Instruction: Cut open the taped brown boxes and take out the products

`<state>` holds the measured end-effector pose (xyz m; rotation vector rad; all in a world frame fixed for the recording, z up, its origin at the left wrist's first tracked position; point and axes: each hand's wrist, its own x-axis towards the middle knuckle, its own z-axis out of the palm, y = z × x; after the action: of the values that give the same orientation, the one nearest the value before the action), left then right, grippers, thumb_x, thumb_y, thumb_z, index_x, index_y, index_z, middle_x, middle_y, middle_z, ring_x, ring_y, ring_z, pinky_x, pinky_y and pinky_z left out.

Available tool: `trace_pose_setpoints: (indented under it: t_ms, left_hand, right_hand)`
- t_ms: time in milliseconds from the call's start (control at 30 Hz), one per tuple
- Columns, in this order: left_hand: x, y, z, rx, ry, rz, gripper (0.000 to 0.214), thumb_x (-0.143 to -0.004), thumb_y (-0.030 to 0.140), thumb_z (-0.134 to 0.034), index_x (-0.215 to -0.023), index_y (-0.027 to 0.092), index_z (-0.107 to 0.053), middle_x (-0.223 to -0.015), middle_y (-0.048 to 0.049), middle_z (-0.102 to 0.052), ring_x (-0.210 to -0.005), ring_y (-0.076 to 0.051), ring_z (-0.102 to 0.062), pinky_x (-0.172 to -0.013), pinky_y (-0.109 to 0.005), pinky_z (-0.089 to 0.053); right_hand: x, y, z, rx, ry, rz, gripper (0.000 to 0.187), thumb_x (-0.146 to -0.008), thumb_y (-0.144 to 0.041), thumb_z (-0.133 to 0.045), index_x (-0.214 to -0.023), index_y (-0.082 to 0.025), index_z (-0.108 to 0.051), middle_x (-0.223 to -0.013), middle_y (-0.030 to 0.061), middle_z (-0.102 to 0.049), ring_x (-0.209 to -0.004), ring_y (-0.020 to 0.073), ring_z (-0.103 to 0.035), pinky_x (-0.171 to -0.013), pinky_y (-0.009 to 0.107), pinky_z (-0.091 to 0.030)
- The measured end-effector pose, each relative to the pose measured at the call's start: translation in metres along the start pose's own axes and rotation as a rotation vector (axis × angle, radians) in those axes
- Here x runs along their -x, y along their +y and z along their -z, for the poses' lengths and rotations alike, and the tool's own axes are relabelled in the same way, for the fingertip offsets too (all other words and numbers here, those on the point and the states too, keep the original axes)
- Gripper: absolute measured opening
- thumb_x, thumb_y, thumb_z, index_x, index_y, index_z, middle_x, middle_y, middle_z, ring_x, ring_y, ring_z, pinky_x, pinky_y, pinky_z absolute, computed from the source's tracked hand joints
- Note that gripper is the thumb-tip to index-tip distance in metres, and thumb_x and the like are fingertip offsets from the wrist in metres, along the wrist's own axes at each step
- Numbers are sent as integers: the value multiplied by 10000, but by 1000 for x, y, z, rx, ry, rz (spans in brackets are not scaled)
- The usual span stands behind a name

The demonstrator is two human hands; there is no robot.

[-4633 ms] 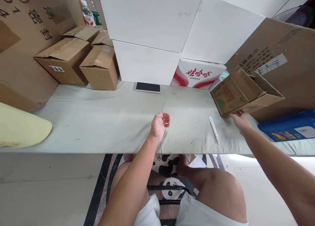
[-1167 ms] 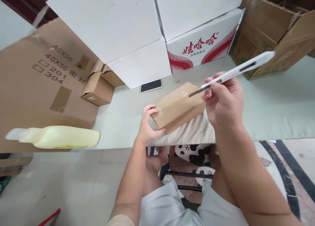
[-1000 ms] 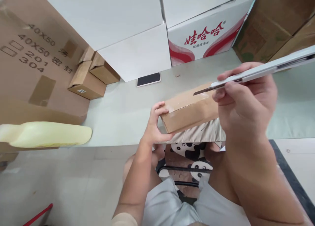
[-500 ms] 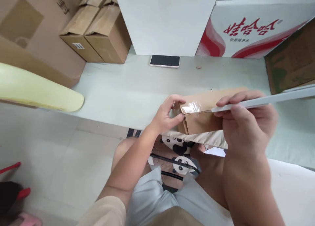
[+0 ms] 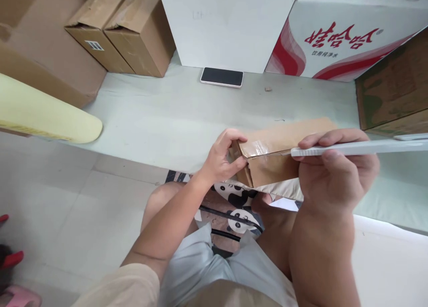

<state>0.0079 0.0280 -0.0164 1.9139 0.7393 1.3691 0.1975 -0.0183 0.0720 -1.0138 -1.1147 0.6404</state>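
Observation:
A long brown cardboard box [image 5: 284,155] lies at the front edge of the pale green table [image 5: 160,120], its near end sealed with clear tape. My left hand [image 5: 222,157] is closed on that taped end, thumb and fingers pinching the corner. My right hand [image 5: 334,173] grips a white utility knife [image 5: 361,147] held level. The blade tip rests on the tape along the box's top edge.
A phone [image 5: 221,77] lies face up at the back of the table. Behind it stand a white box [image 5: 227,26] and a red-and-white carton [image 5: 337,39]. Small brown boxes [image 5: 123,30] sit at back left, a yellow foam piece [image 5: 43,117] at left, an open carton [image 5: 391,93] at right.
Earlier my hands were empty at the table. Since then I picked up the knife and the box; in the last second the blade came down onto the tape at the box's end.

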Motion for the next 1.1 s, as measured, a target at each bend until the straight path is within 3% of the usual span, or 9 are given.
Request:
trace_pose_setpoints:
  t_ms: [200,400,467,633,767,967,1100]
  left_hand:
    - [2,-3,-2,-20,16,10,356,-991,589,-565,-1178,288,-527,-1080,-55,-596,-949,-197,-580,-789,-335,-489]
    - [0,-3,2,-15,-19,2,352,-997,584,-572,-1182,287,-531,-1105,-60,-600,-1040,-212,-594,-879,-352,-504]
    - [0,-2,5,-6,-39,24,330,-1011,557,-562,-1198,287,-528,-1124,-61,-586,-1029,-204,-584,-872,-341,-495]
    - [0,-1,11,41,-103,162,355,-1010,551,-561,-1263,304,-524,-1220,-64,-582,-1032,-205,-572,-848,-327,-461]
    - [0,-2,12,114,-117,246,385,-977,490,-595,-1306,310,-511,-1251,-65,-591,-1043,-217,-576,-853,-332,-460]
    - [-3,-4,11,134,-72,280,387,-898,378,-630,-1273,302,-571,-1264,-74,-609,-1090,-249,-562,-836,-337,-469]
    - [-7,-7,12,219,44,331,349,-914,434,-634,-1231,292,-598,-1202,-65,-628,-998,-231,-568,-810,-333,-483]
  right_hand:
    - [6,-6,2,23,-85,-65,98,-880,-332,-739,-878,-243,-698,-807,29,-687,-764,180,-691,-613,300,-537]
    - [8,-10,0,-17,-63,-28,99,-876,-313,-738,-853,-241,-676,-781,15,-662,-753,181,-691,-691,338,-570]
    - [3,-9,1,-34,26,23,70,-843,-230,-725,-809,-244,-665,-758,-1,-627,-731,164,-676,-673,324,-560]
    - [-17,-1,19,-181,466,98,109,-739,-174,-562,-715,-261,-624,-673,-18,-485,-568,119,-510,-427,236,-381]
    - [-27,-1,40,-87,658,213,204,-829,-191,-473,-650,-251,-549,-745,10,-453,-618,106,-489,-500,237,-435]
    - [-31,16,67,-103,724,-36,107,-775,-189,-525,-721,-281,-537,-820,7,-584,-843,177,-667,-665,330,-572]
    - [-29,29,74,-197,543,-101,82,-809,-223,-558,-762,-289,-568,-848,16,-596,-1043,204,-684,-793,353,-618]
